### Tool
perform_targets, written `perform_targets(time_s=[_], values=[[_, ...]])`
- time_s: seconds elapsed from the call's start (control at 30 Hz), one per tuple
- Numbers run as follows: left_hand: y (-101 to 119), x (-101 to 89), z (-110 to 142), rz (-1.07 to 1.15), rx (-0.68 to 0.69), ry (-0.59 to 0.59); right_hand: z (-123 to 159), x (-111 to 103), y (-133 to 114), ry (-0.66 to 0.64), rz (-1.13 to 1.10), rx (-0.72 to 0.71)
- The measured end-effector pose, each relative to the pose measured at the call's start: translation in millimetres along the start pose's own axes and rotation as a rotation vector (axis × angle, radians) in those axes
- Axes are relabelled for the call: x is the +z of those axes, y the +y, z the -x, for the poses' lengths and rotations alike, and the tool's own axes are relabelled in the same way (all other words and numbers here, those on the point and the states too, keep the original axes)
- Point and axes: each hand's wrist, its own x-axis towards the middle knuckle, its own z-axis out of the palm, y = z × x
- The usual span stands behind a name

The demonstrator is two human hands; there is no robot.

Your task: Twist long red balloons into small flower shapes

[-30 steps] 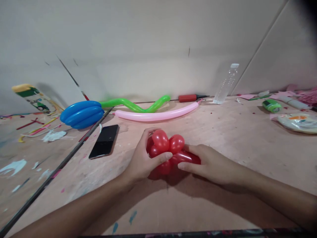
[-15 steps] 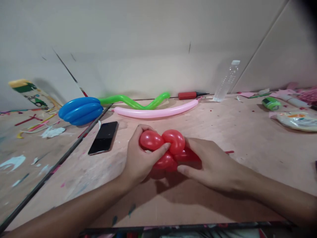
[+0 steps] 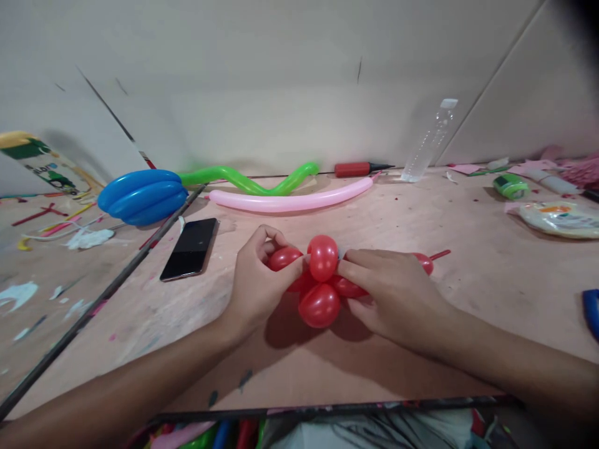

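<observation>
Above the table's front half, a red modelling balloon [image 3: 319, 305] is bent into several round bubbles. My left hand [image 3: 262, 274] is closed on its left bubble, thumb at the middle joint. From the other side my right hand [image 3: 393, 287] wraps around the longer stretch, its fingers touching beside the centre. Past the right knuckles the balloon's thin uninflated tip sticks out. One bubble points up and away from me, another down toward me. The fingers partly hide the twist between them.
A black phone [image 3: 189, 249] lies left of my hands. Behind are a blue balloon bundle on a green stem [image 3: 143, 196], a pink balloon [image 3: 290, 202], a red hand pump [image 3: 353, 169] and a clear bottle [image 3: 428, 143]. A green-labelled roll [image 3: 511, 186] and a plastic packet [image 3: 559, 219] sit right.
The red balloon has turned in my hands, so its bubbles now stand one above the other at the centre. My right fingers have moved in and closed round it.
</observation>
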Motion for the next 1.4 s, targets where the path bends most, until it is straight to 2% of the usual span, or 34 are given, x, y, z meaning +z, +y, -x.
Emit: perform_targets(time_s=[0.07,0.1,0.2,0.23,0.27,0.3,0.43,0.5,0.67,0.77,0.83,0.97,1.2,1.3,1.4], values=[[6.3,-3.2,0.6,-0.148,0.180,-0.047,-0.1,3.1,0.7,-0.046,0.030,-0.020],[10.0,-5.3,1.5,-0.219,0.276,-0.116,-0.4,4.5,1.0,-0.066,0.043,-0.031],[19.5,-11.0,4.5,-0.319,0.470,-0.471,-0.4,8.1,1.2,-0.098,0.081,-0.109],[21.5,-12.0,5.1,-0.319,0.490,-0.561,0.1,8.6,1.0,-0.094,0.083,-0.129],[22.7,-12.5,5.6,-0.312,0.494,-0.596,0.8,8.5,0.6,-0.078,0.076,-0.132],[23.2,-12.4,5.8,-0.308,0.486,-0.567,1.5,7.6,0.1,-0.053,0.058,-0.120],[21.6,-10.2,7.7,-0.325,0.413,-0.205,2.9,-3.6,-2.6,0.064,-0.158,-0.112],[20.8,-9.8,9.9,-0.356,0.406,-0.133,2.4,-9.1,-4.7,0.079,-0.255,-0.112],[18.8,-8.7,14.8,-0.421,0.448,-0.157,0.7,-7.3,-12.1,0.059,-0.111,0.043],[16.4,-4.7,15.3,-0.342,0.324,-0.110,1.2,-1.1,-14.0,0.037,0.023,0.076],[15.3,-2.0,15.2,-0.281,0.251,-0.120,2.0,2.0,-13.9,0.029,0.102,0.097],[15.0,0.8,14.5,-0.212,0.208,-0.128,3.3,4.3,-12.1,0.055,0.193,0.061],[13.3,1.7,13.3,-0.093,0.117,-0.032,4.9,1.1,-8.9,0.138,0.318,0.017],[13.1,2.6,13.7,-0.094,0.130,0.001,4.2,0.9,-8.6,0.172,0.358,0.039],[13.0,4.1,14.9,-0.110,0.170,0.007,1.5,2.6,-8.1,0.151,0.333,0.081]])
